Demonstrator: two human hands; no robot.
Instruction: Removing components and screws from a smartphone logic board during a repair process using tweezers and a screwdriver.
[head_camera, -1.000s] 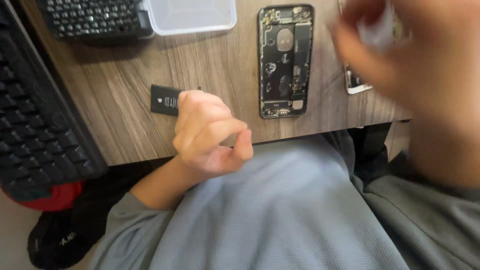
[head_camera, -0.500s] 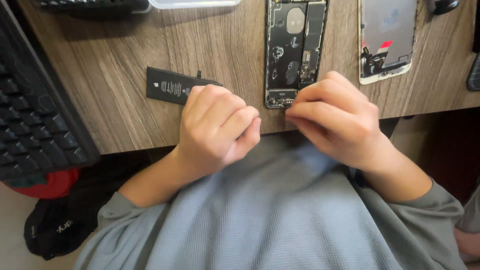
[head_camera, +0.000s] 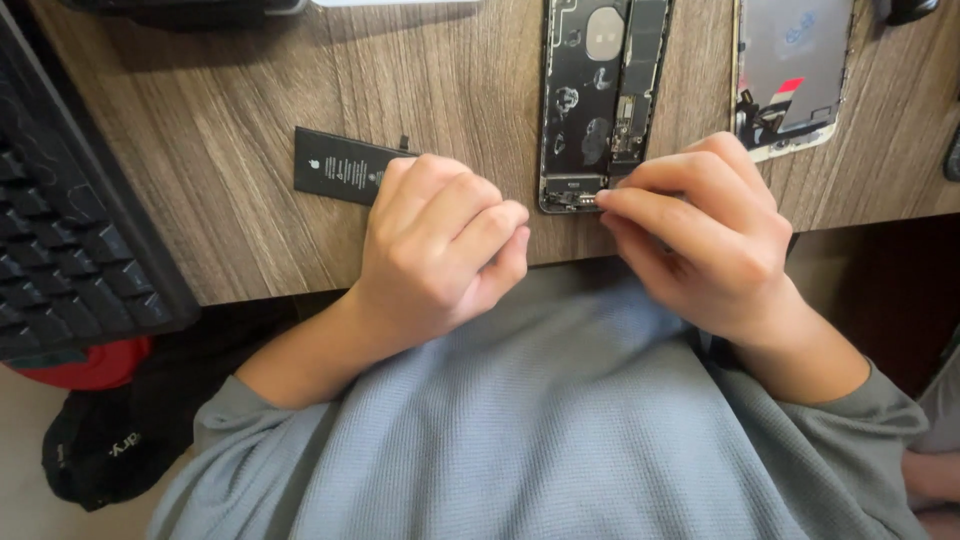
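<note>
The phone shell lies lengthwise near-to-far on the surface, its near end touching the right hand, fingertips pinched together there; the left hand, loosely curled, rests beside it.

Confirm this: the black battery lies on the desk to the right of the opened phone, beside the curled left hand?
Not quite. In the head view the black battery lies left of the opened phone, not right. It is beside the curled left hand.
</note>
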